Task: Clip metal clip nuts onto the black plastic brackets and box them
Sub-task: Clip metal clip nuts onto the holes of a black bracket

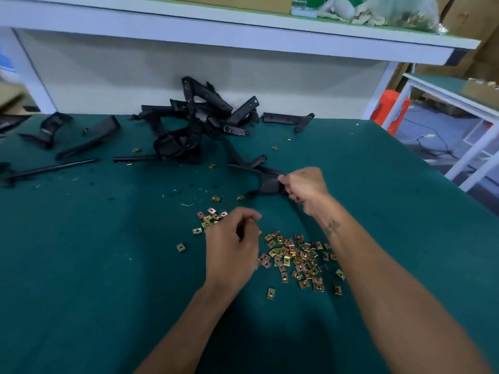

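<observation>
Several brass-coloured metal clip nuts (297,259) lie scattered on the green table (94,265) in front of me. My left hand (233,244) hovers over their left part with fingers curled; whether it pinches a nut is hidden. My right hand (305,191) grips one end of a black plastic bracket (266,182) that lies on the table beyond the nuts. A heap of more black brackets (199,122) is piled at the table's back against the white panel.
Loose brackets (81,136) lie at the back left, one more bracket (289,119) at the back right. A white shelf (243,25) overhangs the table's rear. The table's right edge drops to a floor with a white frame (459,109) and an orange object (390,109).
</observation>
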Available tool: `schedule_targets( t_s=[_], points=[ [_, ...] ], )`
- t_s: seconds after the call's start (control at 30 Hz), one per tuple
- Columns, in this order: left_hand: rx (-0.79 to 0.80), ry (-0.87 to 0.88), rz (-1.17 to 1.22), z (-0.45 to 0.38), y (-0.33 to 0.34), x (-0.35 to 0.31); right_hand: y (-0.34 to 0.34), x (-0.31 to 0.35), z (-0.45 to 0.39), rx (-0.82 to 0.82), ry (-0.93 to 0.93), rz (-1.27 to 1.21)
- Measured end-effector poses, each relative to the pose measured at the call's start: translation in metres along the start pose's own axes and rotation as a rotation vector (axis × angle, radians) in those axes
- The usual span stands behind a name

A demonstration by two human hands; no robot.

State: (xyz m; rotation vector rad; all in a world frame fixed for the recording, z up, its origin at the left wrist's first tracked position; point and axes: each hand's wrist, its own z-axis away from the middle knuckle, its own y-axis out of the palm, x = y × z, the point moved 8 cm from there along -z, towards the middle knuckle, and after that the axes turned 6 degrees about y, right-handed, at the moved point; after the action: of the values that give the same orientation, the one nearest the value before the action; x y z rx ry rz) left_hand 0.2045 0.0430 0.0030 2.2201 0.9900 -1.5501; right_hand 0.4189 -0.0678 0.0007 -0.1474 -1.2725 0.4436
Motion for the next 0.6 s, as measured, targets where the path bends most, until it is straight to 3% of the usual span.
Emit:
schedule_targets(
  t_s=[0.1,0.17,0.27,0.37,0.47,0.6],
  points=[
    [-0.101,0.078,-0.217,-0.002,-0.012,-0.011,-0.014,0.017,0.023,0.026,-0.081,-0.065],
    [-0.154,0.199,-0.424,-0.002,-0.017,-0.025,-0.020,0.025,0.044,0.060,-0.101,-0.117],
    [-0.206,0.434,-0.501,0.001,-0.018,-0.044,-0.020,0.034,0.078,0.167,-0.088,-0.213],
    [-0.267,0.535,-0.527,0.003,-0.022,-0.053,0.001,0.024,0.104,0.467,0.064,-0.372],
    [-0.289,0.553,-0.642,0.002,-0.028,-0.059,0.032,0.006,0.133,0.814,0.223,-0.377],
    [-0.166,0.670,-1.014,0.004,-0.025,-0.057,0.053,-0.006,0.147,1.014,0.248,-0.257]
  ],
)
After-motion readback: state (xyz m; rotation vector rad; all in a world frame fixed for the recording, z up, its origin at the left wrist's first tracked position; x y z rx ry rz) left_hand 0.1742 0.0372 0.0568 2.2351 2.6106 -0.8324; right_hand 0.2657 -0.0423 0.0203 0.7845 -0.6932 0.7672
